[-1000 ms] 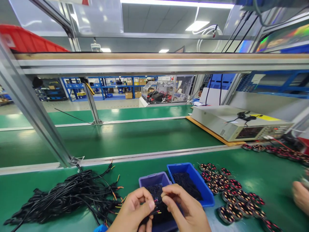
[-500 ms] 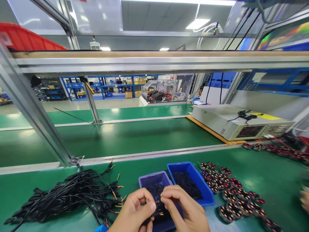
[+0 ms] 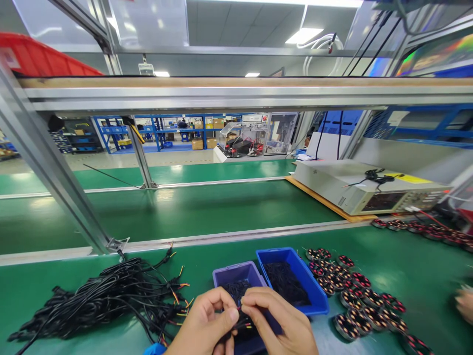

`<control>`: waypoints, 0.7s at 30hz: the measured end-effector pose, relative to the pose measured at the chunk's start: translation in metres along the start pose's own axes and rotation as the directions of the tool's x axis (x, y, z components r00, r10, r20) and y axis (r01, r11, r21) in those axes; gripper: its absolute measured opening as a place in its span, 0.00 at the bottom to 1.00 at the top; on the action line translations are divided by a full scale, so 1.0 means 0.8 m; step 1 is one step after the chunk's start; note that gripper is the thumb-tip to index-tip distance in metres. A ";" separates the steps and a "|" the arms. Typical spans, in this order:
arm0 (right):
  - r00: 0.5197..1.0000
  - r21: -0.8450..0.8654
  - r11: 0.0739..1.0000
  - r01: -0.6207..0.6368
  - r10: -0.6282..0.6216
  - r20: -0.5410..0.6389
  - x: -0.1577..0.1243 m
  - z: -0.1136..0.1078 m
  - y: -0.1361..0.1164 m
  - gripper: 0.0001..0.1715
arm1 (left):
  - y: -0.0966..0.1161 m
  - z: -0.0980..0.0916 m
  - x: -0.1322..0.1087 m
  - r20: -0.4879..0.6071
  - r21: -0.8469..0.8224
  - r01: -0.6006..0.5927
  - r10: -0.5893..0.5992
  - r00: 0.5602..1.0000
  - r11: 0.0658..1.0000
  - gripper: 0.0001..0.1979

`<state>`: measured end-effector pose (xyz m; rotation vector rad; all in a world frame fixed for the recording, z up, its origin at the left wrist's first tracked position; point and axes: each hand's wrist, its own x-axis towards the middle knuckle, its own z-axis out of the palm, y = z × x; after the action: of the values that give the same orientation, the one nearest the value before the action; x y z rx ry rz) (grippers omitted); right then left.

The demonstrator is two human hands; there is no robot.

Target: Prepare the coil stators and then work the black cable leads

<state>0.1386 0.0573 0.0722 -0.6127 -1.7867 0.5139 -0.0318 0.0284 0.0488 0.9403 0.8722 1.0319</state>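
Observation:
Over a purple bin (image 3: 236, 269), my two hands meet with their fingertips almost touching. My left hand (image 3: 207, 323) is closed on a thin black cable whose short coloured wire ends (image 3: 247, 326) stick out to the right. My right hand (image 3: 281, 318) pinches thumb against forefinger at one of these wire tips; what lies in that pinch is too small to make out. Thin black pieces fill part of the purple bin and the blue bin (image 3: 318, 304) beside it. A heap of black cables (image 3: 96, 301) with bared coloured ends lies left of my hands.
Several round motor stators with copper windings (image 3: 356, 296) cover the bench at right. Behind them a grey bench instrument (image 3: 354, 182) rests on a wooden board. Another person's hand (image 3: 464, 301) shows at the right edge. A metal shelf frame (image 3: 236, 98) crosses above.
My right hand has shifted slightly left, its fingertips closer to my left hand's. My left hand stays about where it was. The other person's hand at the right edge moved a little.

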 end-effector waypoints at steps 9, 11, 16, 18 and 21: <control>0.988 -0.062 0.986 -0.155 0.154 -0.014 -0.004 -0.009 -0.001 0.10 | 0.003 -0.001 -0.002 0.007 0.020 0.013 -0.013 1.000 1.000 0.26; 0.990 -0.058 0.989 -0.137 0.136 -0.024 -0.005 -0.005 0.000 0.10 | 0.004 0.000 -0.002 0.001 0.021 0.012 -0.012 1.000 1.000 0.26; 0.996 -0.042 0.995 -0.088 0.088 -0.003 -0.002 -0.004 0.001 0.07 | 0.003 -0.001 -0.002 0.010 0.019 0.002 -0.002 1.000 1.000 0.26; 0.997 -0.046 0.996 -0.080 0.081 0.013 -0.002 -0.005 0.002 0.06 | 0.002 -0.002 -0.001 0.015 0.017 -0.001 0.000 1.000 1.000 0.26; 0.996 -0.054 0.996 -0.067 0.070 0.061 -0.002 -0.006 0.002 0.08 | 0.001 -0.002 0.000 0.020 0.012 0.001 -0.002 1.000 1.000 0.26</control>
<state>0.1441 0.0577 0.0709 -0.7024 -1.8482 0.5407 -0.0340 0.0288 0.0492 0.9580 0.8631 1.0157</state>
